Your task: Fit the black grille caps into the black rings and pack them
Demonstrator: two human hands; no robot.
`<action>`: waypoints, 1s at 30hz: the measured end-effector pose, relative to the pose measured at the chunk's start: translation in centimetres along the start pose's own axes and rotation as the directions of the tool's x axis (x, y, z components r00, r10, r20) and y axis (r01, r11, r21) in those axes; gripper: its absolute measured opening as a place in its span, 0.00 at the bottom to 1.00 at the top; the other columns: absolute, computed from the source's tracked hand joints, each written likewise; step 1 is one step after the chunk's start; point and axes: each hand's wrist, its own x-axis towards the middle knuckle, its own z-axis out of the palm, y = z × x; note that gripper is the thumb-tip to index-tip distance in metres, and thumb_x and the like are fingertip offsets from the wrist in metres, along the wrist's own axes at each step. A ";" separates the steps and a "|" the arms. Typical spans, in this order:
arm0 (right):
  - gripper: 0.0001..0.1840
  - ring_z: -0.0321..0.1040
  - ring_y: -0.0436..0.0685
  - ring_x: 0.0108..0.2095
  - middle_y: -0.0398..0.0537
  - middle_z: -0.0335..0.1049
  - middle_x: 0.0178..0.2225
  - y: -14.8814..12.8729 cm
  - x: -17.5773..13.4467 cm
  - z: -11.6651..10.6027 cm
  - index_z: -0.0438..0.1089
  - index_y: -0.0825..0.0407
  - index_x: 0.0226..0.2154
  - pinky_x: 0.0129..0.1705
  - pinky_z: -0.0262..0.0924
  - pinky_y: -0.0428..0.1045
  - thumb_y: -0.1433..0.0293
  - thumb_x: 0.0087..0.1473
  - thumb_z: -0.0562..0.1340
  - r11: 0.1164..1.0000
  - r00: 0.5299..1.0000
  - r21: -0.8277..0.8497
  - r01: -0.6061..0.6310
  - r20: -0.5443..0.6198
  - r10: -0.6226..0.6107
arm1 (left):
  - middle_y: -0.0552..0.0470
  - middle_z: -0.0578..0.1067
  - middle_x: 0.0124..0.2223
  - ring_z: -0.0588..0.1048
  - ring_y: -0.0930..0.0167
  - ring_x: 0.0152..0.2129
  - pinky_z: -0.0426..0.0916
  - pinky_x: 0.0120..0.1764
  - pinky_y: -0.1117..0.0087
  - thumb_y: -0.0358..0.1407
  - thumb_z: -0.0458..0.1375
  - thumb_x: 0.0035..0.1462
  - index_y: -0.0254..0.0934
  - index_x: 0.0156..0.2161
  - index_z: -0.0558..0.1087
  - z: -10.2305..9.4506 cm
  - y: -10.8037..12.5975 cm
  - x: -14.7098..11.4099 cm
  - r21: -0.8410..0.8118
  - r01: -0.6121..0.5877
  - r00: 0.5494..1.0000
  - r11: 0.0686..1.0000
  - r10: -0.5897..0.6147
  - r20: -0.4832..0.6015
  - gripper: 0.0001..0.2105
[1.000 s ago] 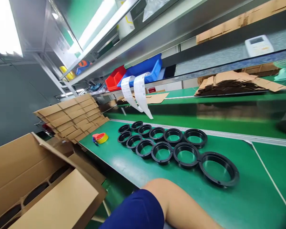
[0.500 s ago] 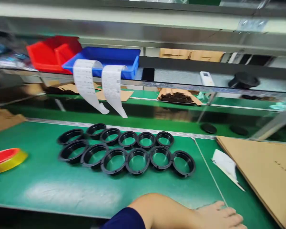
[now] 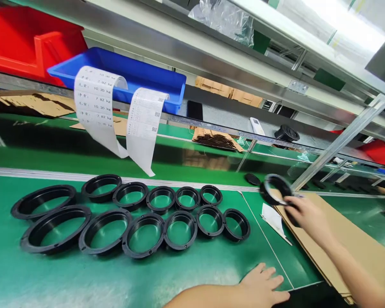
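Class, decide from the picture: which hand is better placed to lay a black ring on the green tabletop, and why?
Probably the right hand: it holds a black ring up off the surface, while the left hand lies open on the green tabletop, holding no ring.

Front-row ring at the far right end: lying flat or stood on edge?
Lying flat. The black ring's rim faces up, and the green bench shows through its open centre.

Pale glare on green tabletop (image 3: pixel 96 280)
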 end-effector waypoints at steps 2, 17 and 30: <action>0.07 0.70 0.59 0.41 0.49 0.69 0.43 -3.4 1.9 2.9 0.73 0.49 0.47 0.43 0.66 0.51 0.69 0.66 0.63 1.000 0.993 -0.014 0.024 0.114 -0.023 | 0.44 0.61 0.66 0.57 0.54 0.64 0.56 0.61 0.49 0.42 0.45 0.68 0.44 0.63 0.66 0.3 -0.5 -0.7 -0.013 0.027 1.000 1.000 -0.027 -0.013 0.22; 0.22 0.71 0.65 0.47 0.58 0.70 0.50 -7.4 1.2 6.4 0.66 0.52 0.60 0.46 0.66 0.54 0.66 0.66 0.59 0.981 0.942 0.170 0.093 0.303 -0.141 | 0.40 0.53 0.70 0.50 0.49 0.66 0.51 0.64 0.39 0.37 0.59 0.61 0.41 0.64 0.64 -2.1 -1.7 -1.8 -0.315 0.083 0.995 0.945 -0.061 0.081 0.26; 0.25 0.73 0.58 0.38 0.52 0.73 0.39 20.5 -33.8 -11.3 0.70 0.56 0.47 0.45 0.67 0.52 0.60 0.75 0.43 0.447 0.392 0.132 -0.885 -0.312 0.866 | 0.46 0.49 0.70 0.52 0.53 0.66 0.57 0.63 0.46 0.36 0.59 0.56 0.34 0.68 0.57 -5.1 -1.8 -1.4 0.238 -0.011 0.998 0.971 -0.004 0.062 0.35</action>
